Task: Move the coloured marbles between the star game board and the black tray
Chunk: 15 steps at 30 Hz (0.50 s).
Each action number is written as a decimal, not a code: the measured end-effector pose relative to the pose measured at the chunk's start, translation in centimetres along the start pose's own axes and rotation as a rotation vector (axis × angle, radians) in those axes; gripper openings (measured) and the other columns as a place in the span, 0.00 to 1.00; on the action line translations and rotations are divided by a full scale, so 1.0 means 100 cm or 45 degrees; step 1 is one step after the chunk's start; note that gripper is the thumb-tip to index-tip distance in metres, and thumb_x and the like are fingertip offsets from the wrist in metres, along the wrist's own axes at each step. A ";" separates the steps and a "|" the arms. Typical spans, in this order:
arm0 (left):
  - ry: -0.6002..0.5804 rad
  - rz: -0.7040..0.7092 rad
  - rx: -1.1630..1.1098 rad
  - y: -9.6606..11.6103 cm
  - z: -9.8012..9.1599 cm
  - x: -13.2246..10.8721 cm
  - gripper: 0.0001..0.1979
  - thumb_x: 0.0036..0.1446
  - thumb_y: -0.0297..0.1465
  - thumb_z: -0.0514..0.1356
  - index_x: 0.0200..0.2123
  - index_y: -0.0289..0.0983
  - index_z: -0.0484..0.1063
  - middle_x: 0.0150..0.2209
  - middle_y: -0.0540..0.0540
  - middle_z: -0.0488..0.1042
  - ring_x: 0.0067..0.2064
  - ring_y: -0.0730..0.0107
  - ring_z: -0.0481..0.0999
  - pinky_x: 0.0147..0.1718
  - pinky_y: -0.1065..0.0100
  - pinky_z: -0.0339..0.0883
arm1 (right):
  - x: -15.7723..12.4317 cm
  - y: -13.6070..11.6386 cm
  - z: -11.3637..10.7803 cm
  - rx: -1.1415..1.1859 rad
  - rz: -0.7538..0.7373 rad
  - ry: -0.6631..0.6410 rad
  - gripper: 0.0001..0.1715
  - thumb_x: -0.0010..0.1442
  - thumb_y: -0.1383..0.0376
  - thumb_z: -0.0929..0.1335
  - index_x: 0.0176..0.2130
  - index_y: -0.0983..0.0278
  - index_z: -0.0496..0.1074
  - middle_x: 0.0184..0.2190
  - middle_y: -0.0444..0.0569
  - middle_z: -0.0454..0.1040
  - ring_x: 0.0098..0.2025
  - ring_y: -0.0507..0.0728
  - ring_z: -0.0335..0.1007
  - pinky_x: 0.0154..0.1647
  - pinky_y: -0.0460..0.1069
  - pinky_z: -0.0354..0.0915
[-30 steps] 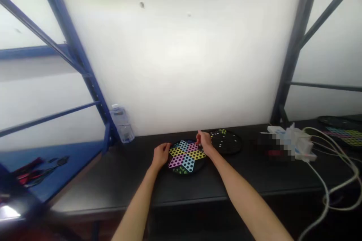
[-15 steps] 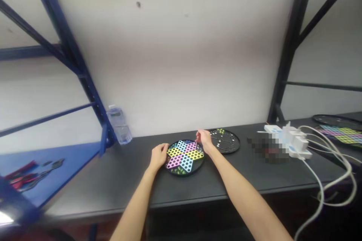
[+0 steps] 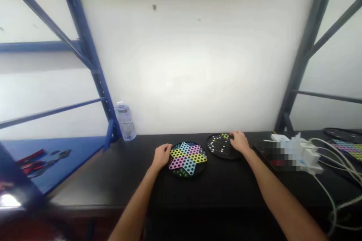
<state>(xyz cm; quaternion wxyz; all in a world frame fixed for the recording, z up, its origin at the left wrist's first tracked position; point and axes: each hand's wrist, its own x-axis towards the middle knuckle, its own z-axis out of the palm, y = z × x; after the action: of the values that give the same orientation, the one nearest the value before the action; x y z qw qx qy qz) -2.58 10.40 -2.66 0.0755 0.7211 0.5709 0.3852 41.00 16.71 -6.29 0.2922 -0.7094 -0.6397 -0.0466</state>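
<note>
A round Chinese checkers board (image 3: 185, 159) with a star of blue, pink and yellow points lies on the black table. Coloured marbles show around the star, green ones along its near side. My left hand (image 3: 162, 155) is closed at the board's left rim, fingers curled against it. To the right lies a second round black piece (image 3: 219, 147), like a lid or tray, with small white and yellow pieces on it. My right hand (image 3: 240, 142) reaches over its right side, fingers bent together near the yellow ones; what the fingertips hold, if anything, is hidden.
A clear bottle (image 3: 126, 122) stands against the wall. At right are a white power strip (image 3: 311, 158) with plugs and looping cables, a blurred dark item, and another coloured board (image 3: 347, 147). Blue and dark shelf posts rise at both sides. Red-handled tools (image 3: 39, 163) lie on the blue shelf.
My right hand has moved right, from the star board's far right edge to the right side of the second black piece. My left hand stays at the board's rim. The camera view has shifted slightly.
</note>
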 end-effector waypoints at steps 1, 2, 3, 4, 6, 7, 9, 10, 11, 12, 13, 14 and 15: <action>0.003 -0.005 -0.001 0.000 0.000 0.000 0.21 0.61 0.40 0.48 0.38 0.38 0.78 0.40 0.45 0.79 0.41 0.62 0.76 0.41 0.67 0.65 | -0.001 0.001 0.002 -0.033 -0.018 -0.035 0.18 0.55 0.65 0.67 0.46 0.62 0.72 0.45 0.55 0.67 0.50 0.61 0.61 0.47 0.52 0.58; 0.006 -0.005 0.002 -0.001 0.001 0.000 0.21 0.61 0.40 0.48 0.38 0.38 0.78 0.40 0.45 0.79 0.42 0.62 0.76 0.41 0.67 0.65 | -0.002 0.001 0.003 -0.054 -0.041 -0.060 0.18 0.56 0.65 0.66 0.47 0.61 0.72 0.46 0.55 0.67 0.50 0.61 0.61 0.47 0.52 0.58; 0.005 -0.003 0.007 -0.001 0.001 0.000 0.21 0.61 0.40 0.48 0.37 0.38 0.78 0.40 0.45 0.79 0.42 0.62 0.75 0.42 0.67 0.65 | -0.002 0.000 0.004 -0.067 -0.067 -0.077 0.17 0.57 0.65 0.66 0.47 0.60 0.72 0.46 0.55 0.67 0.50 0.62 0.60 0.48 0.53 0.57; 0.003 0.001 0.013 -0.001 0.002 0.000 0.21 0.61 0.40 0.48 0.37 0.38 0.78 0.40 0.45 0.79 0.42 0.62 0.75 0.42 0.67 0.65 | -0.002 -0.002 0.005 -0.074 -0.090 -0.084 0.17 0.58 0.64 0.66 0.47 0.59 0.73 0.46 0.54 0.67 0.50 0.62 0.60 0.48 0.53 0.57; -0.003 0.011 0.023 -0.002 0.002 0.000 0.21 0.61 0.40 0.48 0.37 0.38 0.78 0.39 0.45 0.79 0.41 0.62 0.76 0.42 0.67 0.64 | 0.001 -0.006 0.005 -0.090 -0.119 -0.083 0.15 0.59 0.64 0.65 0.46 0.59 0.74 0.46 0.55 0.67 0.51 0.62 0.59 0.49 0.54 0.55; -0.006 0.015 0.024 -0.002 0.002 0.001 0.21 0.61 0.40 0.48 0.38 0.38 0.78 0.39 0.45 0.79 0.41 0.62 0.76 0.43 0.67 0.65 | 0.002 -0.008 0.005 -0.099 -0.118 -0.082 0.14 0.60 0.64 0.65 0.45 0.60 0.75 0.45 0.55 0.67 0.51 0.62 0.58 0.50 0.54 0.55; -0.005 0.017 0.021 -0.003 0.002 0.001 0.21 0.61 0.40 0.48 0.38 0.38 0.78 0.39 0.45 0.79 0.42 0.62 0.76 0.44 0.66 0.64 | 0.006 -0.010 0.006 -0.111 -0.113 -0.089 0.13 0.60 0.64 0.65 0.44 0.61 0.75 0.45 0.55 0.68 0.51 0.62 0.58 0.50 0.54 0.54; -0.005 0.018 0.018 -0.003 0.002 0.001 0.21 0.61 0.40 0.48 0.38 0.38 0.78 0.39 0.45 0.79 0.42 0.62 0.76 0.44 0.66 0.64 | 0.008 -0.010 0.007 -0.111 -0.114 -0.094 0.13 0.60 0.64 0.65 0.43 0.61 0.75 0.45 0.55 0.68 0.51 0.62 0.58 0.50 0.54 0.54; -0.009 0.019 0.014 -0.003 0.002 0.001 0.21 0.61 0.40 0.48 0.38 0.38 0.78 0.40 0.45 0.79 0.43 0.62 0.75 0.44 0.66 0.64 | 0.009 -0.010 0.008 -0.106 -0.119 -0.101 0.12 0.59 0.64 0.65 0.43 0.61 0.75 0.45 0.55 0.68 0.51 0.62 0.58 0.50 0.54 0.54; -0.012 0.020 0.012 -0.003 0.002 0.001 0.21 0.61 0.40 0.48 0.38 0.38 0.78 0.40 0.45 0.79 0.43 0.62 0.75 0.44 0.67 0.65 | 0.011 -0.009 0.009 -0.099 -0.124 -0.107 0.12 0.59 0.65 0.66 0.42 0.61 0.75 0.45 0.55 0.68 0.51 0.62 0.59 0.50 0.54 0.54; -0.013 0.017 0.013 -0.003 0.002 0.001 0.21 0.61 0.40 0.47 0.38 0.38 0.78 0.40 0.45 0.79 0.43 0.62 0.75 0.44 0.67 0.65 | 0.011 -0.008 0.010 -0.090 -0.128 -0.114 0.11 0.59 0.65 0.66 0.42 0.62 0.75 0.45 0.55 0.68 0.51 0.62 0.59 0.50 0.54 0.54; -0.012 0.012 0.016 -0.003 0.002 0.001 0.21 0.62 0.40 0.47 0.38 0.37 0.78 0.40 0.45 0.79 0.43 0.62 0.75 0.43 0.67 0.65 | 0.012 -0.007 0.010 -0.082 -0.132 -0.119 0.11 0.59 0.65 0.66 0.41 0.62 0.75 0.44 0.55 0.68 0.50 0.61 0.59 0.50 0.53 0.55; -0.013 0.006 0.022 -0.002 0.003 0.001 0.21 0.62 0.40 0.47 0.38 0.37 0.78 0.40 0.45 0.79 0.42 0.62 0.75 0.43 0.67 0.65 | 0.012 -0.006 0.010 -0.071 -0.132 -0.119 0.10 0.58 0.66 0.66 0.40 0.63 0.75 0.44 0.56 0.69 0.50 0.61 0.59 0.50 0.53 0.55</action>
<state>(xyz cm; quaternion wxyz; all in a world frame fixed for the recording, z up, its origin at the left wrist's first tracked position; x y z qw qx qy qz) -2.58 10.67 -2.91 0.0713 0.7250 0.5721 0.3768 40.30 18.30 -6.37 0.2394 -0.6846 -0.6869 -0.0462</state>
